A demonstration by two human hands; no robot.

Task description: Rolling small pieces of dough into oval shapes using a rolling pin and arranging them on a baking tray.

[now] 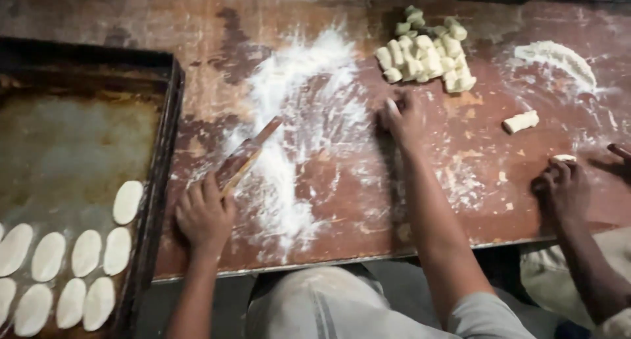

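Floury mid-frame, our left hand (205, 214) grips a thin rolling stick (250, 156) while our right hand (402, 119), seemingly pinched on a dough piece (392, 105), must set it down on the bench (328, 201) for flattening.

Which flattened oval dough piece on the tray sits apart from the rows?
The pale oval dough piece nearest the dark metal tray's right wall; it lies alone above the two rows.

The tray (167, 115) holds ten flat ovals (85, 252). One stick (244, 160), one dough pile (427, 53) and one loose lump (520, 121) lie on the surface (328, 10).

Tray (167, 148) left of dough pile (427, 49)
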